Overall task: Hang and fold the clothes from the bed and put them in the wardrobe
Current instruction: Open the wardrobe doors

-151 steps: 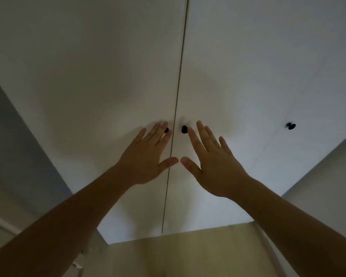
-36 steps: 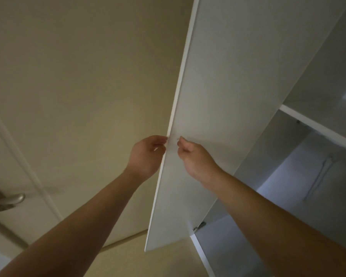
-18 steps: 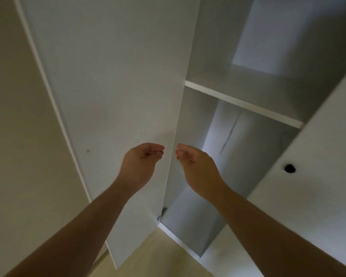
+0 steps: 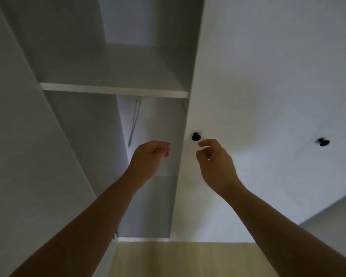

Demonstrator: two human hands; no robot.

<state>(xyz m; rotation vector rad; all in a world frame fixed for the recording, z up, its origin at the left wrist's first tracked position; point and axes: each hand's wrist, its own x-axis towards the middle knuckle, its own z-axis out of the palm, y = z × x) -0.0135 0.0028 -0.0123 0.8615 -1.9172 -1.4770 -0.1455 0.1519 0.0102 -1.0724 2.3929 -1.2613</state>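
Wardrobe [image 4: 148, 62] straight ahead, left door [image 4: 18, 136] open, both hands raised and apart.
Shelf [image 4: 116, 90] spans the open bay. Left hand [image 4: 148, 156] before the opening, fingers loosely curled, holding nothing. Right hand [image 4: 216, 162] just beside the black knob [image 4: 195, 136] of the shut door [image 4: 268, 76], fingers half curled, empty; contact not clear. Second knob [image 4: 323, 142] far right.

A tall white wardrobe [image 4: 268, 66] fills the dim, grey-lit view. Its left door [image 4: 18, 136] stands open; its shut front carries a small black knob [image 4: 195, 136] and a second knob [image 4: 323, 142] further right. Inside the wardrobe, a white shelf [image 4: 116, 92] crosses high up. Below the wardrobe lies pale wooden floor [image 4: 178, 258]; at its lower right, a strip of grey wall [image 4: 336, 216]
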